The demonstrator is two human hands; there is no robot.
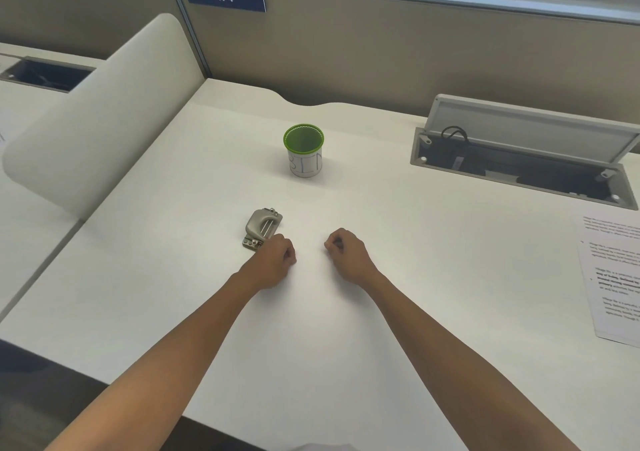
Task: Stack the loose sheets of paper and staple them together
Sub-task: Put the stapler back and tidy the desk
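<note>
A small grey metal stapler (262, 228) lies on the white desk (415, 294), left of centre. My left hand (273, 263) rests on the desk just below and right of the stapler, fingers curled into a fist, holding nothing. My right hand (348, 253) rests about a hand's width to the right, also curled and holding nothing. Printed sheets of paper (613, 277) lie overlapped at the desk's far right edge, partly cut off by the frame.
A white cup with a green rim (304, 150) stands behind the hands at mid-desk. An open cable tray with a raised lid (519, 159) sits at the back right. A cream divider panel (104, 114) borders the left side. Partition walls close the back.
</note>
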